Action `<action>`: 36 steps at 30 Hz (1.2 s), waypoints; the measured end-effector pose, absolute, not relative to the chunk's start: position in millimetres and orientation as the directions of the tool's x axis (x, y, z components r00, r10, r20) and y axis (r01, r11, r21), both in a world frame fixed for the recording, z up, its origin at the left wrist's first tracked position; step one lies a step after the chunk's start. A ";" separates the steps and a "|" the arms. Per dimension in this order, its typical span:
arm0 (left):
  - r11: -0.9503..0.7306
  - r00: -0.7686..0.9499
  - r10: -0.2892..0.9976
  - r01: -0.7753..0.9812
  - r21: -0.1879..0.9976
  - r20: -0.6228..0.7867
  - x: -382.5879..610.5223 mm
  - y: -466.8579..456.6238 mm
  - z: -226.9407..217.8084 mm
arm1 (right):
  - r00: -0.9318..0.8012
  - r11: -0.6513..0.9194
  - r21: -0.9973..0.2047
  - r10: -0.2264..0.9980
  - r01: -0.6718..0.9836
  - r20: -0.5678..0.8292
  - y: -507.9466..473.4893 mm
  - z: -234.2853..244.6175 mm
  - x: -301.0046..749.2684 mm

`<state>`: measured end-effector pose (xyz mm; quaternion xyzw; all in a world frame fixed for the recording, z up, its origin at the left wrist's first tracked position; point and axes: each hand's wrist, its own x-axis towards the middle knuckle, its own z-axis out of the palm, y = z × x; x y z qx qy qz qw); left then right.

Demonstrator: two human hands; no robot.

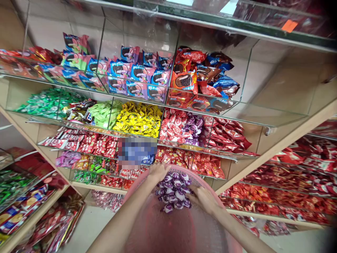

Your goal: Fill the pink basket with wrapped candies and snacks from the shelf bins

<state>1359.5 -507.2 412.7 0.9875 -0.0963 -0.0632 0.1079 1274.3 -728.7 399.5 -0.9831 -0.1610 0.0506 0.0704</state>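
A large pink plastic basin (168, 232) is in front of me, low in the head view. In its far part lies a pile of purple-and-white wrapped candies (173, 193). My left hand (158, 172) is at the basin's far rim, left of the pile, with its fingers bent over the edge. On the other side, my right hand (204, 198) reaches inside, its fingers stretched out and touching the right edge of the candies. Whether a candy sits between those fingertips is hard to see.
Ahead stands a shelf with glass dividers, holding blue-and-pink cookie packs (142, 72), yellow-wrapped candies (139, 119), green-wrapped candies (50, 102) and purple-wrapped candies (194, 124). More red packets (289, 175) fill a rack at right. A glass shelf edge (223, 28) crosses overhead.
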 end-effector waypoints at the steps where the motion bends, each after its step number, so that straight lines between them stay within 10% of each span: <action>1: -0.959 0.974 -0.202 -0.175 0.221 -0.106 1359.7 -507.2 412.4 | 0.939 -0.934 -0.163 0.335 0.319 -0.081 -729.9 397.7 1274.5; 36: -0.960 0.975 -0.211 -0.193 0.202 -0.074 1360.0 -507.0 412.1 | 0.943 -0.942 0.084 0.319 0.326 -0.095 -714.8 393.8 1259.8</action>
